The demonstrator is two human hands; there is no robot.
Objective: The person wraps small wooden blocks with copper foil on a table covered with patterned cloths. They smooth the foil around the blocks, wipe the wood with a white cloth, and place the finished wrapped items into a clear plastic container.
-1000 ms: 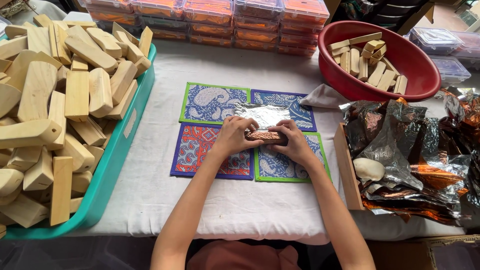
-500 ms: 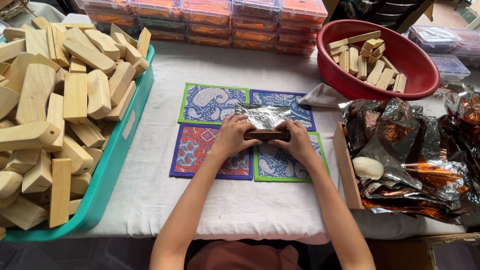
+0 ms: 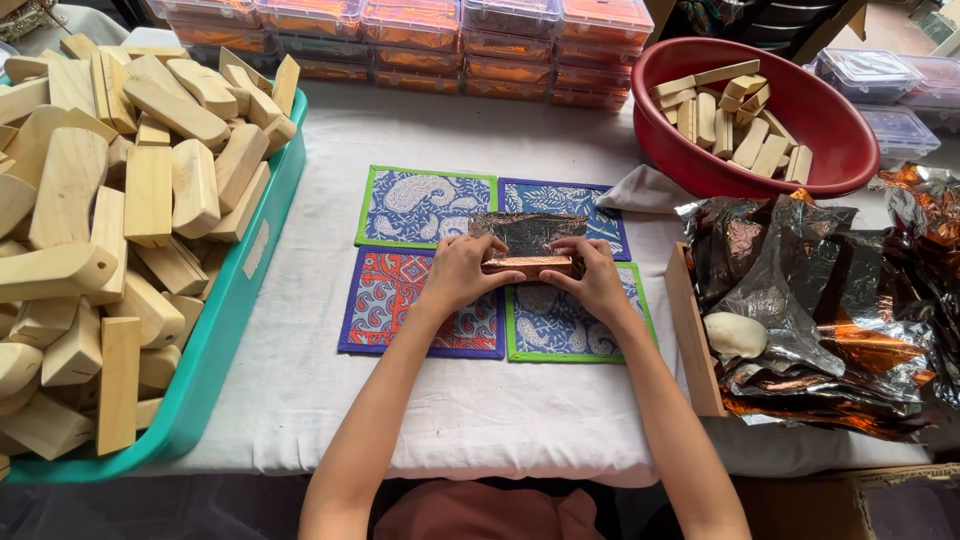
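Change: both hands sit slightly higher on the mats than a second ago; foil sheet folded closer over block.
Left hand: fingers closed on copper foil-wrapped block.
Right hand: gripping block's other end.
Block: over four patterned mats.
Surface: white tablecloth; teal tray, red basin.

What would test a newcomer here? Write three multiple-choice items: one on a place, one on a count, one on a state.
1. Where is the red basin?
A. far right of the table
B. on the floor
C. inside the teal tray

2. How many patterned mats lie under the hands?
A. two
B. four
C. six

3. The foil-wrapped block is:
A. lying untouched
B. in the basin
C. held by both hands

Key: 1 A, it stands behind the foil pile. 2 B, mats form a two-by-two square. 3 C, left hand and right hand grip its ends.
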